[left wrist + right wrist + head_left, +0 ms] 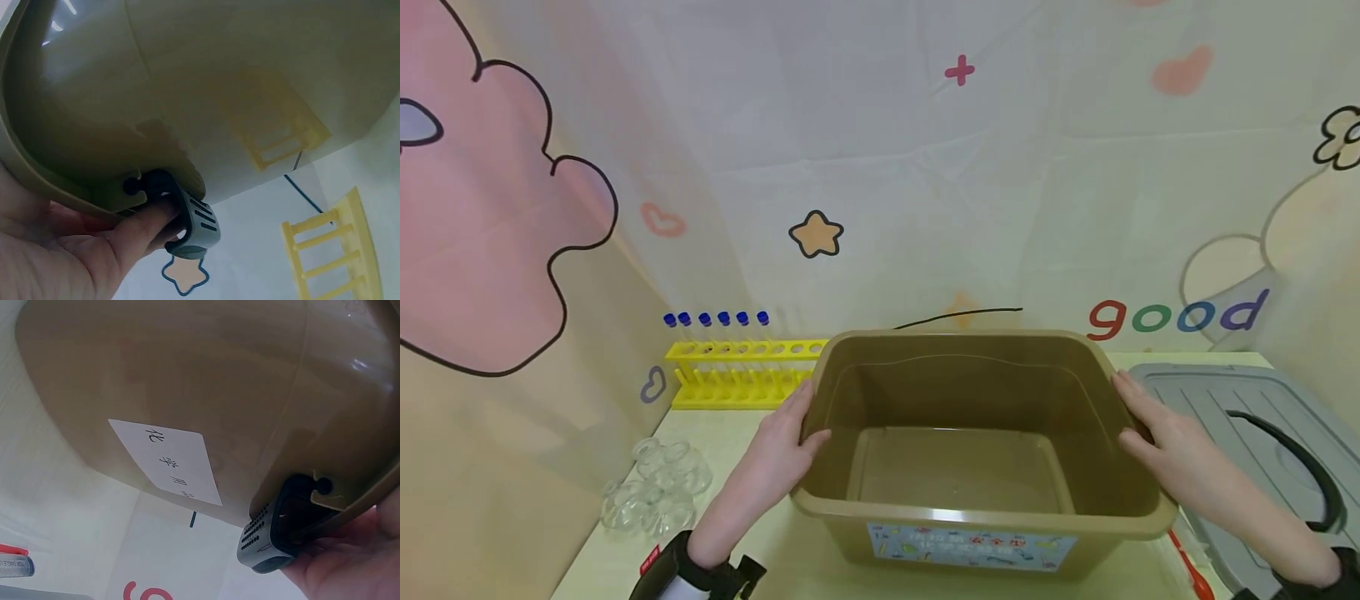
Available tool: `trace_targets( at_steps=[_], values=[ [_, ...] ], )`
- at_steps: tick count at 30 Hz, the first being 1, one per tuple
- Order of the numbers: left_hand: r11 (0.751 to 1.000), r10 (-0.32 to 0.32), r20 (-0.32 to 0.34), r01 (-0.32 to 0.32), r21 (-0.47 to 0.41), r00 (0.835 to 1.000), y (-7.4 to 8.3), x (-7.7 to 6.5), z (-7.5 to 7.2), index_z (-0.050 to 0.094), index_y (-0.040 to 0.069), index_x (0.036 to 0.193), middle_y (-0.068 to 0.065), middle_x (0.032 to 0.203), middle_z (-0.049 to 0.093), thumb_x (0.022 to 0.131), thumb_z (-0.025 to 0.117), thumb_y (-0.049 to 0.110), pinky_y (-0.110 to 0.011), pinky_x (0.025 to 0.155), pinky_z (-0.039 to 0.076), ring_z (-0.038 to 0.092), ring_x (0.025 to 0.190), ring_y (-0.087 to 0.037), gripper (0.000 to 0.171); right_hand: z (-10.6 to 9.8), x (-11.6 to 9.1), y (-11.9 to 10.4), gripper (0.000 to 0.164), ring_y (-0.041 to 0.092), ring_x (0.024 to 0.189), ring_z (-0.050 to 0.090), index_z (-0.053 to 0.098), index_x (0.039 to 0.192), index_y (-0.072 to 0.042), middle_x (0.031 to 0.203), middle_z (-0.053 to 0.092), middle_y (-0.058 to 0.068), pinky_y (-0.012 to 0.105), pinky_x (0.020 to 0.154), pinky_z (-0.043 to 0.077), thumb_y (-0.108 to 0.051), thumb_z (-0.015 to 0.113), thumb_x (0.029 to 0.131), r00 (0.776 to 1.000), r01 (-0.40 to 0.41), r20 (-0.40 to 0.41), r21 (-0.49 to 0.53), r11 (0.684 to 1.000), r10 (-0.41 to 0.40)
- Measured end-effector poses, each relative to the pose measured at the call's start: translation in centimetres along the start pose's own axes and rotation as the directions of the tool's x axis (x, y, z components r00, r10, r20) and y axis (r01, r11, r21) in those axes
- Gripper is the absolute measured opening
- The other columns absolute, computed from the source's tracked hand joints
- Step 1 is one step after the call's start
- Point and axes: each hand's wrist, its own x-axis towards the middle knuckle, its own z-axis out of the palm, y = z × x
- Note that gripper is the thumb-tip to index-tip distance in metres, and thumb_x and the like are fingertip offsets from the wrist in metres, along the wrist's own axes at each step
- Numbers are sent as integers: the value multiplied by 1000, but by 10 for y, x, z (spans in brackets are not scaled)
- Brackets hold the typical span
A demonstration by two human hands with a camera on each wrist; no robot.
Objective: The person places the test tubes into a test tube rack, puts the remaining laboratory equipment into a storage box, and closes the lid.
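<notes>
A brown plastic storage bin (955, 512) stands upright on the pale table, its bare inner floor facing me. On its front is a printed label (972, 547); a white paper label (165, 459) with handwritten characters shows in the right wrist view. My left hand (781, 446) grips the left end of the rim, thumb over the edge and fingers outside at a grey side latch (199, 222). At the opposite end, my right hand (1176, 446) holds the rim the same way, fingers by the other grey latch (265, 540).
Behind the bin at left stands a yellow test tube rack (737, 400) with several blue-capped tubes. Clear glassware (658, 492) clusters at the left edge. A grey lid (1195, 387) with a black handle (1311, 471) lies right, near a red tool (1195, 571).
</notes>
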Motion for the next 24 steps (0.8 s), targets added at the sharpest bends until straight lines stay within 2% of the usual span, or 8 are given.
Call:
trace_targets(
  at_steps=[4,6,8,11,15,16,20,24],
  values=[
    [994,7,-70,-15,-105,997,-11,-1,-1,32,11,111,-2,102,39,69,45,32,-27,67,34,36,89,-12,48,2,0,0,49,23,103,13,12,117,-8,118,11,9,34,81,11,-12,37,75,999,34,-5,0,999,-34],
    [991,40,-139,-57,-118,989,-43,6,14,37,17,107,3,96,42,70,44,33,-28,54,39,40,82,-7,41,2,0,0,49,24,102,13,12,117,-8,118,11,10,34,81,10,-12,37,76,999,45,-7,7,999,-45],
    [989,53,-180,-76,-127,982,-78,12,25,41,19,103,4,93,43,70,45,30,-29,48,40,40,81,-7,35,3,0,0,49,24,102,13,12,117,-8,118,11,10,34,81,10,-11,38,75,999,53,-10,13,999,-52],
    [994,36,-229,-59,-92,973,-98,13,19,47,20,97,5,89,46,70,45,31,-30,45,39,42,77,-9,29,3,-1,0,49,24,102,13,12,117,-9,118,11,9,32,82,9,-11,38,76,998,54,-15,17,998,-54],
    [999,-35,-174,33,-15,984,-67,-1,-29,52,9,87,-2,79,49,70,45,30,-28,53,38,44,69,-15,28,2,-1,0,49,23,102,12,12,118,-9,118,10,8,33,81,9,-11,37,76,998,54,-16,14,998,-54],
    [999,-41,-157,46,28,987,-69,-3,-35,52,7,86,-3,77,49,69,46,29,-28,52,37,44,67,-16,28,2,-1,0,49,24,102,12,11,118,-9,118,10,9,33,81,9,-11,37,76,999,53,-15,15,999,-52],
    [973,-108,-75,121,197,991,-90,-9,-48,52,0,81,-9,73,48,67,51,24,-28,49,36,43,62,-19,28,2,-1,-1,48,23,103,12,12,118,-9,119,9,7,36,80,10,-14,36,77,1000,22,-1,24,999,-22],
    [930,-218,-55,224,290,974,-125,-12,-47,49,-3,78,-11,71,45,61,56,26,-27,43,33,40,57,-20,34,1,0,0,48,22,103,11,12,118,-9,119,9,7,38,79,12,-16,36,77,1000,-3,9,25,1000,3]
  ],
)
